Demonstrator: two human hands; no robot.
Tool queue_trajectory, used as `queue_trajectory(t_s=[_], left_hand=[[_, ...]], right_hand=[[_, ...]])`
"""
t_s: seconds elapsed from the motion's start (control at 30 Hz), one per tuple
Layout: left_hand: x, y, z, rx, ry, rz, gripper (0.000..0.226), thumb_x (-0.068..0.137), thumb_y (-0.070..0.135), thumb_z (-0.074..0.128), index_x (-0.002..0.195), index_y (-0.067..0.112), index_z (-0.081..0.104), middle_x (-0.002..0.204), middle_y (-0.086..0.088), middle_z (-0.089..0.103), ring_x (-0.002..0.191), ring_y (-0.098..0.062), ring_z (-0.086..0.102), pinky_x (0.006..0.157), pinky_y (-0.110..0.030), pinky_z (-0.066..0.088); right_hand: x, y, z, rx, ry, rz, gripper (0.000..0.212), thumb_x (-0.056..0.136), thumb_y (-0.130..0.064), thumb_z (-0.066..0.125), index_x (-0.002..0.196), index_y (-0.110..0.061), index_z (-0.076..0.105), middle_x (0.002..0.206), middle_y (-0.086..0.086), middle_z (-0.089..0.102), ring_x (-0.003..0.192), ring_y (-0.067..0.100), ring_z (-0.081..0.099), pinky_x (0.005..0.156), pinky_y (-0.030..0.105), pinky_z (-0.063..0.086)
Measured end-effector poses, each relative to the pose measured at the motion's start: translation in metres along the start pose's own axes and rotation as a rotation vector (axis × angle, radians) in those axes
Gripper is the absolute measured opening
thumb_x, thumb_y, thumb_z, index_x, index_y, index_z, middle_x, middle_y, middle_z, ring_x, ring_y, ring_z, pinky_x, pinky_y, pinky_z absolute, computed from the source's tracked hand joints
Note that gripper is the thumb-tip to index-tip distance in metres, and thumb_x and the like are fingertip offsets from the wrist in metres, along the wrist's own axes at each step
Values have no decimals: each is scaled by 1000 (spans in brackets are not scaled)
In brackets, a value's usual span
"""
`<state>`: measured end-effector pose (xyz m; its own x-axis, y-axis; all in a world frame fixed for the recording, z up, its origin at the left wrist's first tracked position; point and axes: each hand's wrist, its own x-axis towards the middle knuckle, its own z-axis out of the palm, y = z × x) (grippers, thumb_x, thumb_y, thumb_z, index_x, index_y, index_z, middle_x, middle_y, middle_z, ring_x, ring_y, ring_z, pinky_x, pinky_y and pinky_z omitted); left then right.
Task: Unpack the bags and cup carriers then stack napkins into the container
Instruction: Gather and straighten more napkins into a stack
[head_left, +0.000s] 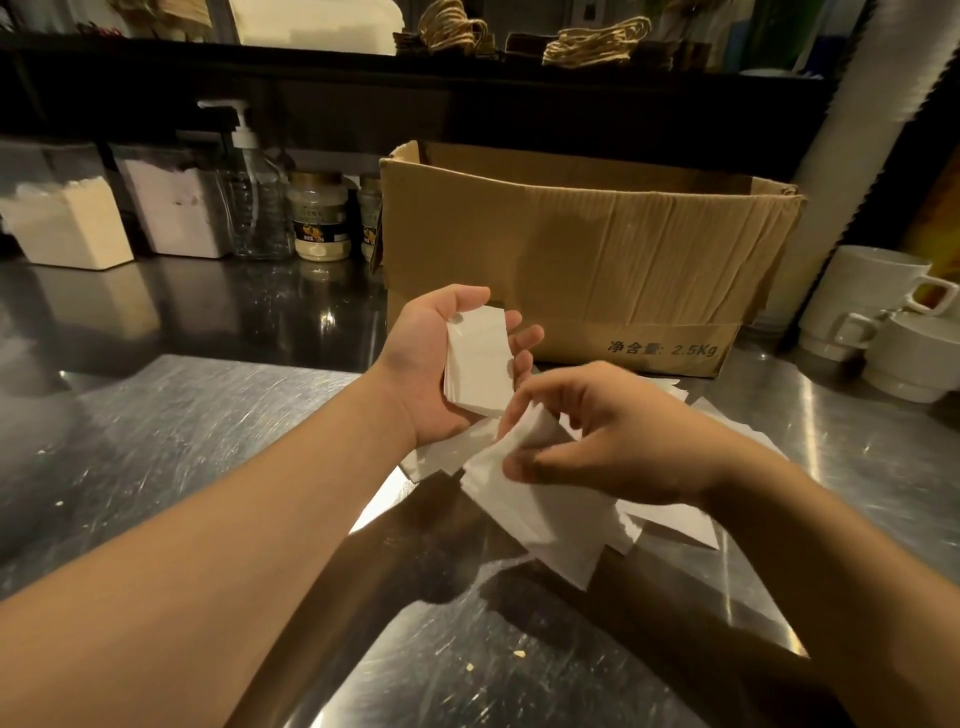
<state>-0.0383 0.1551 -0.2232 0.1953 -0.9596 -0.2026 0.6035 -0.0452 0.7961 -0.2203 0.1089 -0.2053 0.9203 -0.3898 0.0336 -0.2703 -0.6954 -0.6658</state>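
The left hand lies palm up above the scratched steel surface, and its curled fingers and thumb cradle a small squared stack of white paper napkins by its two long sides. Just beside it, the right hand pinches one loose white napkin between thumb and fingertips near its upper corner; that sheet droops below the pinch. Under and behind the right hand a scattered pile of more white napkins lies flat on the surface, towards its right edge and in front of the open brown cardboard box.

These napkins look very light, thin and limp. A single sheet will likely fold, crease or tear if pulled by one corner, and it offers no stiffness for sliding under. The stack should behave better: pressed together it holds a block shape, though its sheets may fan out or slip sideways if the hold is loose. The soundest hold seems to be across the stack's opposite long edges, with light pressure on the top face.

Two clear tubs at the surface's far left edge hold white and pale sheets; the nearer clear plastic container is probably where the stack goes, well apart from both hands.
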Motion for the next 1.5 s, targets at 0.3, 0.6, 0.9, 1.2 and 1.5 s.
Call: queue_trajectory(t_s=[0.3,0.6,0.9,1.2,1.5], left_hand=[[-2,-2,4,72,-149,-42,44,92,43,54,124,14,62,103,-9,66,95,-26,66,88,-44,57],[-6,-6,6,199,-307,-62,47,84,50,54,105,14,74,97,-7,71,85,-23,68,82,-36,56],[-3,-12,3,180,-422,-138,70,86,73,51,129,20,69,120,-13,67,115,-33,62,98,-47,53],[-10,-13,10,320,-260,-43,42,72,43,64,109,26,69,87,-5,73,84,-22,69,74,-38,59],[-8,-17,13,120,-336,-149,37,78,32,59,110,15,64,90,-11,64,81,-26,64,74,-36,55]], right_hand=[[1,10,-10,463,328,-1,6,87,-25,74,88,-19,73,92,-6,74,89,13,71,74,26,60],[6,13,-7,593,552,37,8,93,-15,68,90,-10,74,79,-4,73,65,2,64,57,13,49],[10,15,-2,728,640,160,9,92,-19,71,95,-11,74,93,4,76,96,28,72,84,42,62],[14,18,8,233,682,93,11,97,-31,66,107,-28,68,108,-7,65,103,16,64,87,42,62],[7,16,5,-231,282,-12,129,60,-76,79,154,-55,-6,161,-21,15,148,9,14,124,58,14]])
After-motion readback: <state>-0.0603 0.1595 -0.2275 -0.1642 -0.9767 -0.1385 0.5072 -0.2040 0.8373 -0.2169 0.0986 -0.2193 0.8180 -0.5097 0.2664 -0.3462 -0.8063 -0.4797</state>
